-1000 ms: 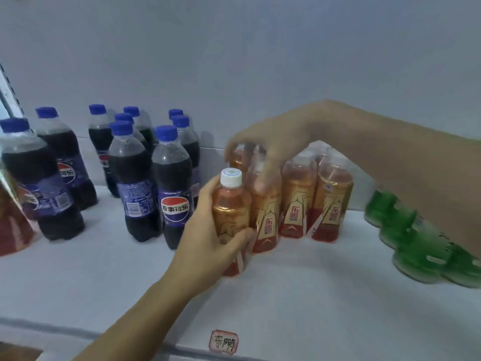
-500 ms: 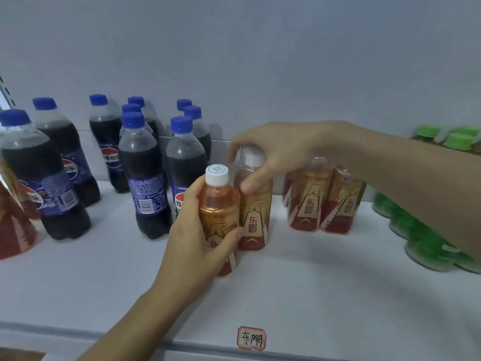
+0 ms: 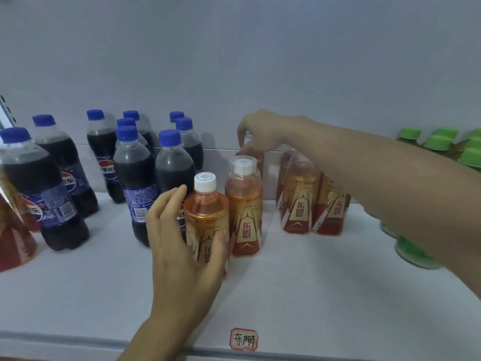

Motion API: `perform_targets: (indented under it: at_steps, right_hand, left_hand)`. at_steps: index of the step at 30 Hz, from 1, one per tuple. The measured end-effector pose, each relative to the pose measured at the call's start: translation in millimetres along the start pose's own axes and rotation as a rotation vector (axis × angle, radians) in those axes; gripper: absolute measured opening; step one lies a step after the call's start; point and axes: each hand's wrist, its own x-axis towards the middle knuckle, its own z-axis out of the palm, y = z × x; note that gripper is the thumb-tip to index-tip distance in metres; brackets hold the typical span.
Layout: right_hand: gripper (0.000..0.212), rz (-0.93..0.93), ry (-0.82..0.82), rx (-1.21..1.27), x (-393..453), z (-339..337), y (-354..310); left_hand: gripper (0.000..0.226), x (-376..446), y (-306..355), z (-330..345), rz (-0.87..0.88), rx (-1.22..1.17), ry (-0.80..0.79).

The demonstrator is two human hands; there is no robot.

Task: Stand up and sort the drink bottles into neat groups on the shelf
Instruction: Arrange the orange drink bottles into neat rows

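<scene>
- Head view: a white shelf (image 3: 299,295) with a pale back wall carries three kinds of drink bottles, all upright.
- The left hand (image 3: 182,246) wraps around a small clear plastic bottle of orange drink with a white cap and a gold-and-red label (image 3: 207,212); the thumb lies across the front of the label and the fingers curl behind it. This bottle stands at the front of the shelf.
- Just beside it, on the right, stands a second orange bottle with a clear overcap (image 3: 244,204); the two look to be touching.
- The right hand (image 3: 260,131) reaches across to the back of the shelf, its fingers curled down over the top of another orange bottle (image 3: 256,158) behind the second one. Most of that bottle is hidden and blurred, so the grip is probable, not certain.
- Further right, under the right forearm, is a cluster of the same orange bottles (image 3: 299,199).
- On the left stands a group of dark cola bottles with blue caps and blue labels (image 3: 135,178).
- On the far right are green-capped bottles (image 3: 440,142).
- A small red-bordered handwritten tag (image 3: 243,339) is stuck on the shelf's front edge.
</scene>
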Motion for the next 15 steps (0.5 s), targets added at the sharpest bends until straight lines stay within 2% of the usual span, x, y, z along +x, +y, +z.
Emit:
perform_targets:
  at_steps: [2,4,6,8,10,12,15]
  right_hand:
    - [0.034,-0.019,0.027,0.024,-8,-12,6]
    - [0.029,-0.023,0.088,0.069,-16,-27,13]
    - [0.024,-0.017,0.187,0.109,-24,-46,18]
    - [0.019,0.003,0.271,0.139,-33,-65,24]
    - [0.018,0.015,0.319,0.163,-41,-78,30]
    - [0.019,0.026,0.351,0.178,-47,-84,36]
    - [0.019,0.043,0.379,0.207,-49,-81,40]
  left_hand:
    - [0.065,1,9,-5,0.133,-0.004,0.036]
    - [0.051,4,23,-5,0.336,-0.003,0.041]
    - [0.038,6,40,1,0.495,-0.047,-0.014]
    - [0.031,9,57,14,0.543,-0.119,-0.122]
    - [0.03,12,67,34,0.45,-0.158,-0.275]
    - [0.034,14,69,58,0.235,-0.169,-0.423]
    - [0.039,12,70,95,-0.13,-0.227,-0.474]
